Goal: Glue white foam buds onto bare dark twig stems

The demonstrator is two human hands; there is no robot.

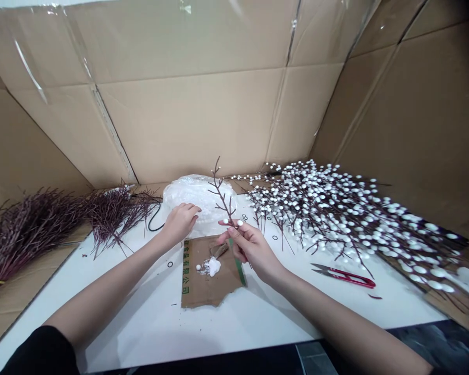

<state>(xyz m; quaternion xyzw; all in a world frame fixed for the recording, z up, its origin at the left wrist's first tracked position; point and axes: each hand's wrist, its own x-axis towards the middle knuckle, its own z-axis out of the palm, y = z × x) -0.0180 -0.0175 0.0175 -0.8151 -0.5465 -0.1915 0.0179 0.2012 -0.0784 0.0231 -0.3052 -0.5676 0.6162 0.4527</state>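
Note:
My right hand point(247, 246) is closed round the lower stem of a dark bare twig point(221, 194), which stands upright with two white beads near my fingertips. My left hand point(180, 220) reaches into a clear plastic bag of white beads point(197, 194), fingers curled at its edge; what they pinch is hidden. Below both hands lies a piece of brown cardboard point(207, 284) with a blob of white glue point(213, 266) on it.
A pile of bare dark twigs point(50, 221) lies at the left. A large heap of twigs with white beads point(344, 213) fills the right. Red snips point(346, 276) lie on the white table point(140, 323). Cardboard walls point(203, 114) surround the workspace.

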